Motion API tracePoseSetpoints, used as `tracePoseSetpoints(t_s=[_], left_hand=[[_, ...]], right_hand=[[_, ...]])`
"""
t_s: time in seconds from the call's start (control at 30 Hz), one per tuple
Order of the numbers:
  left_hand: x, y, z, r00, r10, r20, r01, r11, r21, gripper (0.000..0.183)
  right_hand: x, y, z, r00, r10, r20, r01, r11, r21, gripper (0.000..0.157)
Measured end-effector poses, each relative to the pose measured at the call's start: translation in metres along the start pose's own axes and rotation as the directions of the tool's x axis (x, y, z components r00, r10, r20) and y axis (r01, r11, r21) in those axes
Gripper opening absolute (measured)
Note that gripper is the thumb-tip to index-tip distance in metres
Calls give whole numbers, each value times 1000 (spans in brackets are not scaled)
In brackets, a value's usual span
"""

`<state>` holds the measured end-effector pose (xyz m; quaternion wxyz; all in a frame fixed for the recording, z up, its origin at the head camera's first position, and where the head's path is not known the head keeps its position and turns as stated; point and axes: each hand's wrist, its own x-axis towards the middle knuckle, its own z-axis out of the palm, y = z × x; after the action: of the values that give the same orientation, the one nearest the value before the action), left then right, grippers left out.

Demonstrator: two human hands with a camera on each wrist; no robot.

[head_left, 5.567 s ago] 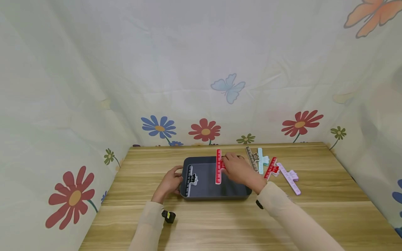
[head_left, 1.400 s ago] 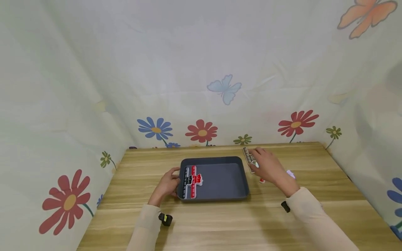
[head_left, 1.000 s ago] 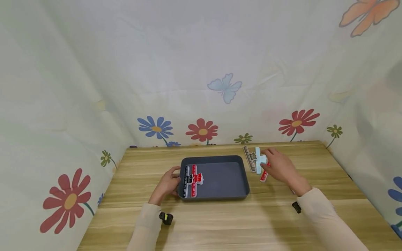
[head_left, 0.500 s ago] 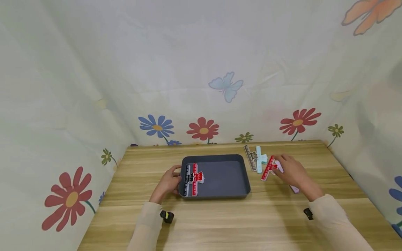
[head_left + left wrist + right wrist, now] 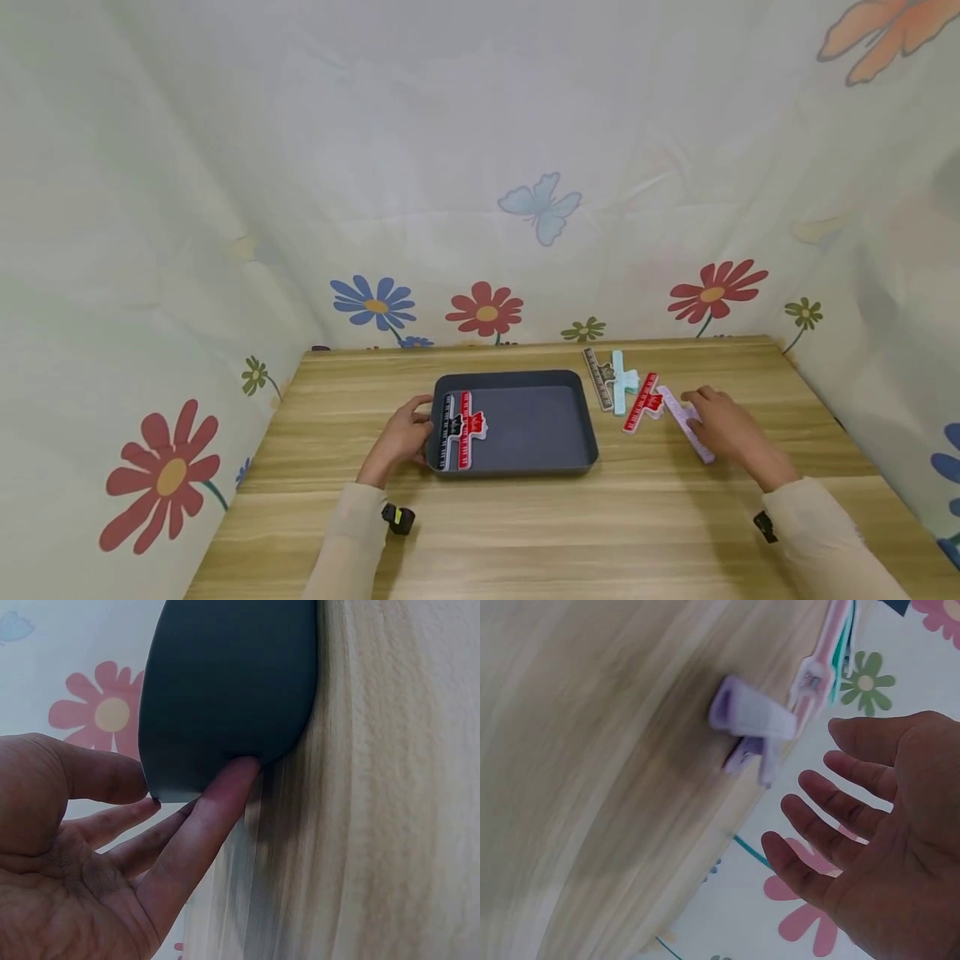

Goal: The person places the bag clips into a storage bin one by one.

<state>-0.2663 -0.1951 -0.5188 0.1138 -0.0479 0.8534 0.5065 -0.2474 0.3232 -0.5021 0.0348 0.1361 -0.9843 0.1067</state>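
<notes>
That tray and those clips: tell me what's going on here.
A person's left hand holds a dark tray by its left end, with a black clip and a red clip side by side inside. The right hand, fingers open, is close to a purple clip, not gripping it. A brown clip, a light-blue clip and a second red clip also lie outside the tray.

The lavender clip (image 5: 759, 714) looks blurred in the right wrist view.
</notes>
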Motion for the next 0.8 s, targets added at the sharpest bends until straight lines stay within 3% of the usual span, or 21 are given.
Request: tracePoseSetpoints(t_s=[0.57, 0.8], left_hand=[[-2, 2, -1, 1000, 0, -8, 0, 1000, 9, 55], [-4, 2, 0, 1000, 8, -8, -8, 1000, 7, 55]], right_hand=[[6, 13, 0, 991, -40, 127, 51, 995, -84, 48], [6, 19, 8, 987, -44, 155, 61, 992, -110, 41]])
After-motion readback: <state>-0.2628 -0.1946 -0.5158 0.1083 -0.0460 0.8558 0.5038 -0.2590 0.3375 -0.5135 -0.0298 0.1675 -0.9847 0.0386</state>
